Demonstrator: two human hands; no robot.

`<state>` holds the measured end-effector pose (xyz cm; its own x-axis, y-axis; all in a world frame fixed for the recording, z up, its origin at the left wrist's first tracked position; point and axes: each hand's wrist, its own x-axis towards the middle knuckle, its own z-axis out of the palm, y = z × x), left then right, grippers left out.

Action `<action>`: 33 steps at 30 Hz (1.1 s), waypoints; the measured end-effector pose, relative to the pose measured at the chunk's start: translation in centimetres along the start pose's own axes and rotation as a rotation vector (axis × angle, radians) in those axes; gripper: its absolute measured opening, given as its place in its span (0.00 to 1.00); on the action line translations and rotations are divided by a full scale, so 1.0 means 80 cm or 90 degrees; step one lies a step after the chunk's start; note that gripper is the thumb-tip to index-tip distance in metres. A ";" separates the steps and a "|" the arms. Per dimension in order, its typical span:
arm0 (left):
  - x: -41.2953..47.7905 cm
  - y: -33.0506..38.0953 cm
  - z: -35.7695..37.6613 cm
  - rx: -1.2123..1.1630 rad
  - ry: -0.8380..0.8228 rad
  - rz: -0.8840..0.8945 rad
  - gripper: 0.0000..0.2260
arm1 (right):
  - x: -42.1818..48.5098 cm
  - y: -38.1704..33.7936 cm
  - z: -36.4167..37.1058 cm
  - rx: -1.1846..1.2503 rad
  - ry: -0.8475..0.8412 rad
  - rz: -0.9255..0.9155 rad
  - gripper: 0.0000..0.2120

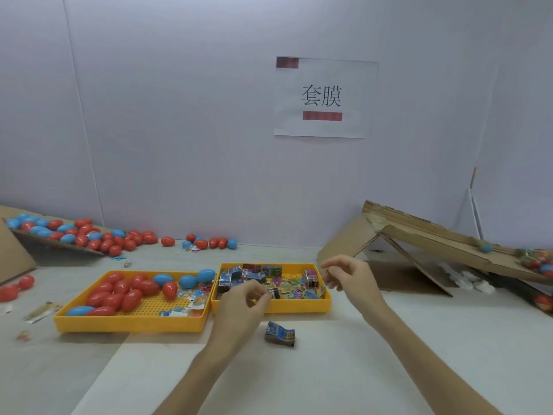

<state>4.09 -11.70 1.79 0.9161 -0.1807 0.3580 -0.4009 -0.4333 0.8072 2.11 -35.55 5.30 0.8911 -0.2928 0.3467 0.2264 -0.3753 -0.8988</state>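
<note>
Mostly the work centres on the yellow film tray (pixel 299 307), a shallow plastic box heaped with glossy, crinkled printed film sleeves (pixel 254 275). Touching its side, the egg tray (pixel 134 320), with a perforated floor, holds smooth red and blue plastic eggs (pixel 119 295) and a few small packets (pixel 193 296). One crumpled blue sleeve (pixel 279 333) lies on the table (pixel 329 369) just before the film tray. The left hand (pixel 244 301) hovers over that tray's front rim, thumb near forefinger — whether it pinches a sleeve I cannot tell. The right hand (pixel 347 275) hangs above the end away from the egg tray — fingers loosely curled, holding nothing.

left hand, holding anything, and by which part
Cannot tell: the left hand curls its fingers beside a film sleeve in the right yellow tray, contact unclear.
</note>
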 end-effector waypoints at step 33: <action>0.039 -0.081 -0.114 0.510 0.199 -0.307 0.14 | -0.067 0.019 0.059 -0.291 -0.327 -0.276 0.07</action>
<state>9.46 -1.39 1.99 0.8896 0.3646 0.2751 0.2460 -0.8900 0.3839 -0.46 -30.39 0.80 0.8554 0.3601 0.3723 0.5091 -0.7170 -0.4761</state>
